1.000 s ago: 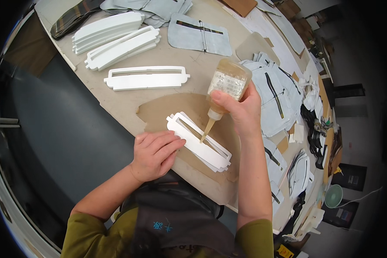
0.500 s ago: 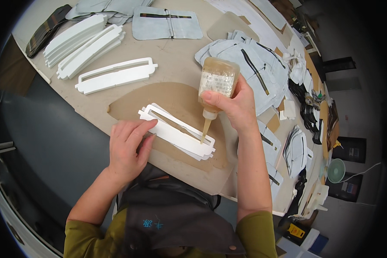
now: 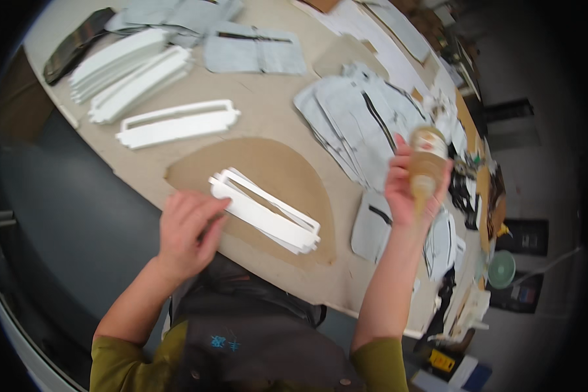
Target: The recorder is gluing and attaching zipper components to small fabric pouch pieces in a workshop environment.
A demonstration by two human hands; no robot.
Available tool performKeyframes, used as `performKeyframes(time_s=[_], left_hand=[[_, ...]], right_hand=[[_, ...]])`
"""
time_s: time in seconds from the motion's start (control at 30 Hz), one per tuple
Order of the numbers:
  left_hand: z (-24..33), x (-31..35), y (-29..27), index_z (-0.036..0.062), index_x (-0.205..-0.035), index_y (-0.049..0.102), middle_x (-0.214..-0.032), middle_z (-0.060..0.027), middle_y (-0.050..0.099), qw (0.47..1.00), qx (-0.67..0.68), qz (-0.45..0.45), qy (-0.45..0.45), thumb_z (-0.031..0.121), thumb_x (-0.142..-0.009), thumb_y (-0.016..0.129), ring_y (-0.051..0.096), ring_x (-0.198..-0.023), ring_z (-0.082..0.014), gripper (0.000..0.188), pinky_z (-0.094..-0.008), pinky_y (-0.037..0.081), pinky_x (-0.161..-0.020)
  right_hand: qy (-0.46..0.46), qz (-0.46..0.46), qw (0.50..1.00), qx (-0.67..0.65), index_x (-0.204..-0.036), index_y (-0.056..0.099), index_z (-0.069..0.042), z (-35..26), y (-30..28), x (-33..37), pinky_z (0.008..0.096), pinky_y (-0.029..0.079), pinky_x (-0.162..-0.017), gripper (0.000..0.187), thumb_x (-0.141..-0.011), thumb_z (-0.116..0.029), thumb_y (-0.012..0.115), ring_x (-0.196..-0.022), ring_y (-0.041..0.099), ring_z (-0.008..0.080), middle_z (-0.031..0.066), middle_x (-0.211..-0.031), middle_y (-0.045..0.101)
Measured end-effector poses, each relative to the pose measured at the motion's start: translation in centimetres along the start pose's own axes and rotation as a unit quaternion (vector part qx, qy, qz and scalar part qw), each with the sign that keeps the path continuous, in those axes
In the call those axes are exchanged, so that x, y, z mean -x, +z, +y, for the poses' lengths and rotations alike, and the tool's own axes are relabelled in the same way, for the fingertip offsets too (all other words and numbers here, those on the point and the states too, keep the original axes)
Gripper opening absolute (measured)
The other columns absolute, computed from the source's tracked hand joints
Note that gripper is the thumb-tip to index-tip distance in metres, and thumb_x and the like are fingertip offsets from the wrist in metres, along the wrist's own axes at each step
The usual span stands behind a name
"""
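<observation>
On the brown sheet (image 3: pixel 274 157) lie white slotted strips (image 3: pixel 261 215), at least two stacked slightly askew. My left hand (image 3: pixel 188 228) is at their left end, its forefinger tip by the edge. Thumb and fingers are apart, with nothing held. Away to the right, my right hand (image 3: pixel 400 189) is wrapped round a squeeze bottle (image 3: pixel 430 160) of amber liquid, probably glue. Its pointed nozzle is tipped down toward my wrist, clear of the strips. The bottle and hand are somewhat blurred.
At the upper left are stacked white strips (image 3: pixel 121 65), with a single strip (image 3: pixel 176 123) nearer. Pale grey panels with black zip-like slits (image 3: pixel 346 111) pile up behind my right hand; another panel (image 3: pixel 255 49) lies at the back. The table's edge (image 3: pixel 121 173) runs along the left.
My right hand has lifted the bottle off the white strips and swung it to the right. My left hand has shifted slightly left and its fingertips have eased off the strips.
</observation>
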State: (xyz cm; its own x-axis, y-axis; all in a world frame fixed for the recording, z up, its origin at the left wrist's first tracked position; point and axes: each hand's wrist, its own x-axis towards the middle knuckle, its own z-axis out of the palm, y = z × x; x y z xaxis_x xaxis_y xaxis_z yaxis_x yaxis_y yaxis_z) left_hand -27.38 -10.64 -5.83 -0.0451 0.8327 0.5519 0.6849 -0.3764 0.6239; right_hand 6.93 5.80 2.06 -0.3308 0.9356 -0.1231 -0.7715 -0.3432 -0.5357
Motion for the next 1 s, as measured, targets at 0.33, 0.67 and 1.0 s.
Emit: performKeyframes(time_s=[0.33,0.67,1.0], left_hand=[[-0.8,1.0,1.2,0.0152,-0.092,0.074,-0.096,0.0025,0.068,0.997,-0.039,0.059,0.005,0.011,-0.066,0.083,0.057,-0.077,-0.0178,0.028,-0.0341,0.038,-0.072],[-0.8,0.5,1.1,0.0162,-0.093,0.073,-0.097,0.0059,0.066,0.997,-0.065,0.044,-0.005,0.015,-0.074,0.079,0.057,-0.081,-0.0163,0.02,-0.0314,0.039,-0.072],[-0.8,0.6,1.1,0.0162,-0.095,0.073,-0.097,0.0062,0.066,0.997,-0.066,0.041,-0.004,0.014,-0.074,0.079,0.057,-0.082,-0.0161,0.022,-0.0319,0.04,-0.073]], right_hand=[[-0.165,-0.063,0.93,0.321,-0.148,0.039,-0.002,13.9,8.8,-0.9,0.0397,0.047,-0.105,0.08,-0.082,-0.012,0.083,-0.121,0.057,0.0237,0.0121,-0.132,0.057],[-0.151,-0.075,0.872,0.46,-0.134,0.049,0.0,16.9,9.2,-1.9,0.0342,0.052,-0.093,0.068,-0.076,0.0,0.085,-0.106,0.063,0.0194,0.0097,-0.116,0.065],[-0.182,-0.041,0.857,0.48,-0.113,0.064,0.002,17.0,10.1,-2.5,0.0302,0.055,-0.084,0.044,-0.076,-0.002,0.087,-0.091,0.067,0.016,0.0069,-0.102,0.069]])
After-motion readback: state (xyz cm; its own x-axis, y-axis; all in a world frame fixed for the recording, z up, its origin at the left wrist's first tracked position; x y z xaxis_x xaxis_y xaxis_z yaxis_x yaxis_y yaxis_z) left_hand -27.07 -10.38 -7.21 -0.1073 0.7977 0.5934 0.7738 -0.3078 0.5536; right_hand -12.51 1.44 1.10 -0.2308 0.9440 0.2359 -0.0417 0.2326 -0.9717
